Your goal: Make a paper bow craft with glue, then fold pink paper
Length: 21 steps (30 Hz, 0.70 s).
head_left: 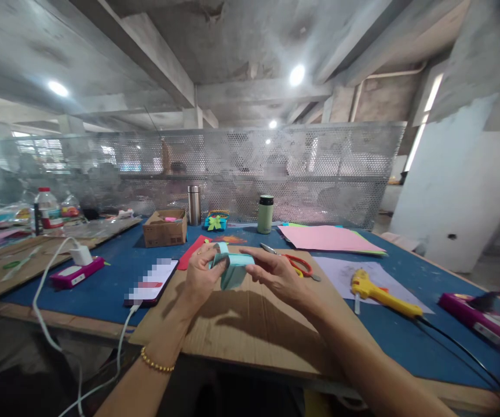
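A small light-blue paper piece (234, 272), folded into a box-like shape, is held up above a brown cardboard sheet (258, 341). My left hand (203, 272) pinches its left side between thumb and fingers, with a curved strip of the same colour at the fingertips. At its right edge, my right hand (276, 273) has its fingers stretched out and slightly apart, the tips touching or very close to the paper. Red-handled scissors (299, 265) lie just behind my right hand, their blades partly hidden.
A yellow glue gun (380, 294) lies on a pale sheet at right, its cord trailing forward. A phone (152, 282) with a white cable is at left. Behind stand a cardboard box (165, 231), a steel flask (194, 205), a green bottle (265, 215) and pink paper (328, 238).
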Each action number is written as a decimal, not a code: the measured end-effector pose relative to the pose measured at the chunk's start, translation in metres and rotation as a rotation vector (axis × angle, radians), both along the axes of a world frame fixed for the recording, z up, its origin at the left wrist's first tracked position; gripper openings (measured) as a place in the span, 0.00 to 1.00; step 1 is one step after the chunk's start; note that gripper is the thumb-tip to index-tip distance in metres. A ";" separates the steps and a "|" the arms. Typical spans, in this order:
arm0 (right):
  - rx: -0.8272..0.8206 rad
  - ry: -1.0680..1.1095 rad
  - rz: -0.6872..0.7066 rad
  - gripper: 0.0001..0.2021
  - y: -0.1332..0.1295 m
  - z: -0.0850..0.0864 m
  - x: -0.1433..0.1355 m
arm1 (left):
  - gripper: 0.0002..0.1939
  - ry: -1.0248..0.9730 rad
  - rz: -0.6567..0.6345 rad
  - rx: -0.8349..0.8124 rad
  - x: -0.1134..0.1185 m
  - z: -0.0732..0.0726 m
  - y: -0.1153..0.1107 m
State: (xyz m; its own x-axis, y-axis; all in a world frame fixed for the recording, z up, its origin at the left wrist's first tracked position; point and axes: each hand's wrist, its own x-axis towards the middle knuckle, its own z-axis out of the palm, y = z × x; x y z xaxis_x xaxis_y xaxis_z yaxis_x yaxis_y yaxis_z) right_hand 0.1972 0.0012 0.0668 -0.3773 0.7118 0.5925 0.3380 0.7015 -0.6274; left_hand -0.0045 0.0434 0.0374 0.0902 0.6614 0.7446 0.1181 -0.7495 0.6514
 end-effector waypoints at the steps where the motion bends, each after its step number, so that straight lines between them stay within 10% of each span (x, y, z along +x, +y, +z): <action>1: 0.013 0.007 -0.005 0.23 0.000 0.001 0.001 | 0.07 -0.001 0.002 -0.003 0.000 0.001 0.000; 12: 0.117 0.302 -0.488 0.16 -0.014 0.029 0.102 | 0.08 0.085 0.016 0.121 0.021 0.027 0.009; 21: 0.056 -0.188 -1.139 0.21 -0.102 0.004 0.236 | 0.05 0.024 -0.002 0.047 0.044 -0.003 0.026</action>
State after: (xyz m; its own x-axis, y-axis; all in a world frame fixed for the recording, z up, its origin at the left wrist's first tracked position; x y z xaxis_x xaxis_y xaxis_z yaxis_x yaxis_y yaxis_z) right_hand 0.4332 -0.1009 0.0710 0.3804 0.6709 0.6366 0.8775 -0.0445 -0.4775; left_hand 0.0390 0.0694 0.0346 0.1101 0.6253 0.7726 0.1318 -0.7797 0.6122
